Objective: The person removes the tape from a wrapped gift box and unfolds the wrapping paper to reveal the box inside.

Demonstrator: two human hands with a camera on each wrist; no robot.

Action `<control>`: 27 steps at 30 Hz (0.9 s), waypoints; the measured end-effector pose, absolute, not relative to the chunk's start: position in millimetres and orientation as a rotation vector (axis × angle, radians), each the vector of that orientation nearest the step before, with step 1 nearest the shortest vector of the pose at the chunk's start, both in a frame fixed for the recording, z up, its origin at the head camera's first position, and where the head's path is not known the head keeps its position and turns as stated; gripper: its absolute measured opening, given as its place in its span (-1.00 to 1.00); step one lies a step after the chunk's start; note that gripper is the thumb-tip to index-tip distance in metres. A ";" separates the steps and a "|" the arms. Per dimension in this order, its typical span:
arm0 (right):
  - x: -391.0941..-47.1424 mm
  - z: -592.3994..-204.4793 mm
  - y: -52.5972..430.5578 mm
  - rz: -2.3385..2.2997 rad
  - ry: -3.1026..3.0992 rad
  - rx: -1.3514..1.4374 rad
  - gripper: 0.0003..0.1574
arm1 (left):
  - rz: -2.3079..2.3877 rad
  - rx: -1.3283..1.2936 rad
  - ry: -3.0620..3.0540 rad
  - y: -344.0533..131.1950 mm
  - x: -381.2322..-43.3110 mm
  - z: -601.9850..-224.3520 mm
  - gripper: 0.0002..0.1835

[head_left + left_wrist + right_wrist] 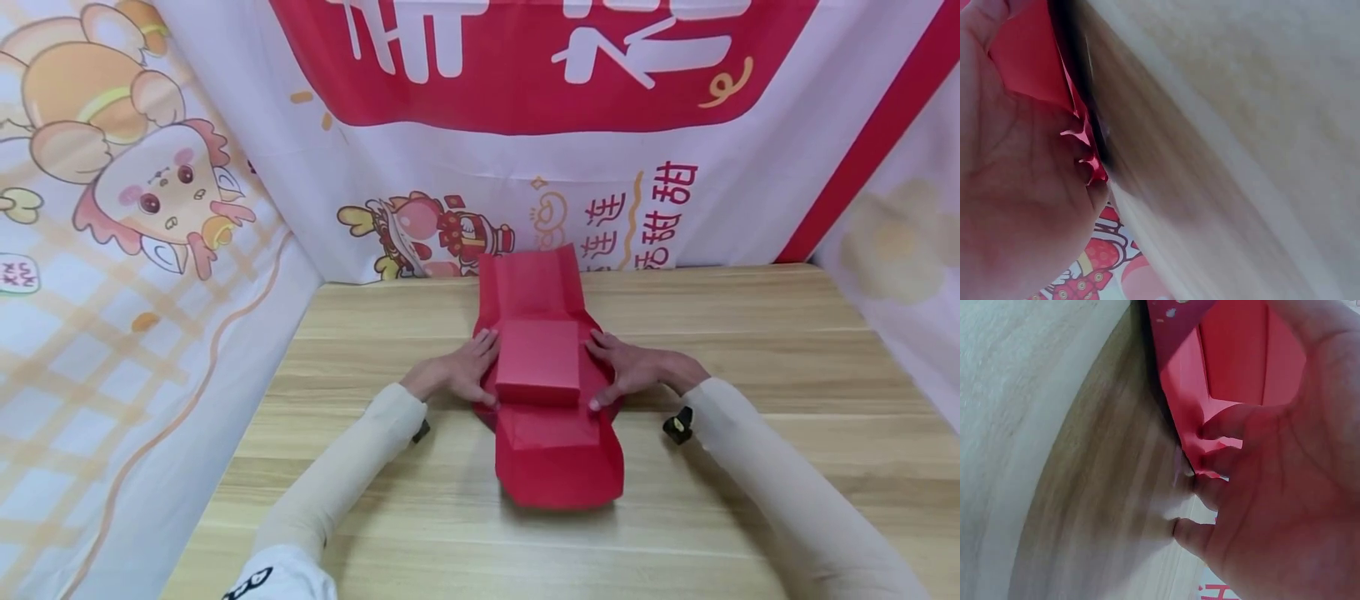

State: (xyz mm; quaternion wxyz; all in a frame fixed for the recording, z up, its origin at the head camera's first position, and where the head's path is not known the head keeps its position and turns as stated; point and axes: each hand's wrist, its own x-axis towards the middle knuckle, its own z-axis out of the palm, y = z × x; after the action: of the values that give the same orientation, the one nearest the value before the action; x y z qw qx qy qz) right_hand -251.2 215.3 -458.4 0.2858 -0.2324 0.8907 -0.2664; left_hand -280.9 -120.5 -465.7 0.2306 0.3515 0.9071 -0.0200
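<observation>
A red box sits on a sheet of red wrapping paper. Creased ends of the paper stretch behind and in front of the box, and the front end lifts off the table. My left hand presses the paper at the box's left side with spread fingers. On the opposite side, my right hand touches the paper the same way. In the left wrist view, crumpled red folds show by the fingers of the left hand. The right wrist view shows the right hand with its fingertips along the paper's edge.
Under everything is a light wood-grain table. A dark-edged rounded rim shows beneath the paper; I cannot tell what it belongs to. A printed white and red cloth hangs behind, with a printed cloth along the left side too.
</observation>
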 end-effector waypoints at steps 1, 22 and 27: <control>-250.6 -458.4 216.0 -0.710 2.373 -0.611 0.57 | -0.064 0.960 2.505 -122.3 -279.6 -465.8 0.17; -232.7 -473.7 229.3 -0.560 2.571 -0.795 0.68 | -0.151 0.952 2.494 -141.0 -245.1 -468.6 0.57; -228.9 -472.5 228.3 -0.548 2.558 -0.812 0.73 | -0.193 0.918 2.548 -142.3 -249.5 -469.9 0.58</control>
State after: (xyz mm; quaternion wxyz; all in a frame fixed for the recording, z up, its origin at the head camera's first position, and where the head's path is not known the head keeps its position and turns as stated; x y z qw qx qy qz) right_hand -228.9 228.3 -472.5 0.2001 -0.2904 0.9150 -0.1962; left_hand -249.5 -142.3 -469.9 0.2114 0.3305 0.9172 -0.0696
